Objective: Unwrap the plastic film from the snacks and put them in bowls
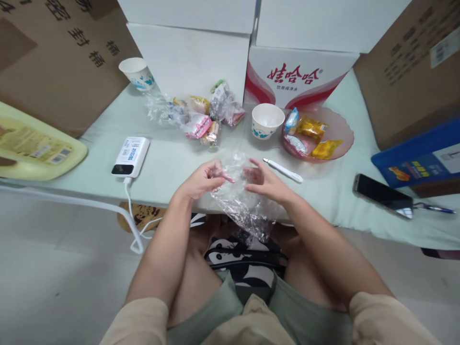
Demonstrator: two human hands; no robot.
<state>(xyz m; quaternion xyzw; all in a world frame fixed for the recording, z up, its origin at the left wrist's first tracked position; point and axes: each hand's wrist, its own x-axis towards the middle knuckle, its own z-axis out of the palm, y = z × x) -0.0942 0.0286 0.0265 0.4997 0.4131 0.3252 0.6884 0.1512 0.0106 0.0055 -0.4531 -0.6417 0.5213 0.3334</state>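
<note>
A crumpled clear plastic bag [237,201] hangs at the table's front edge, its lower part over my lap. My left hand [204,179] pinches its upper left side between thumb and fingers. On the other side, my right hand [266,182] has its thumb and fingers apart at the bag, some fingertips seen through the plastic. Just beyond the right hand lies a white pen-shaped cutter [282,170]. Farther back are a paper bowl [268,122] and a pink translucent bowl [341,136] with several wrapped snacks in it.
Bagged snacks [197,124] lie in a heap at the back, beside a paper cup [136,74]. A white power bank [131,155] with a cable is at left, near a yellow jug [36,143]. A phone [383,194] and pen [434,208] lie right. Cartons [302,76] line the back.
</note>
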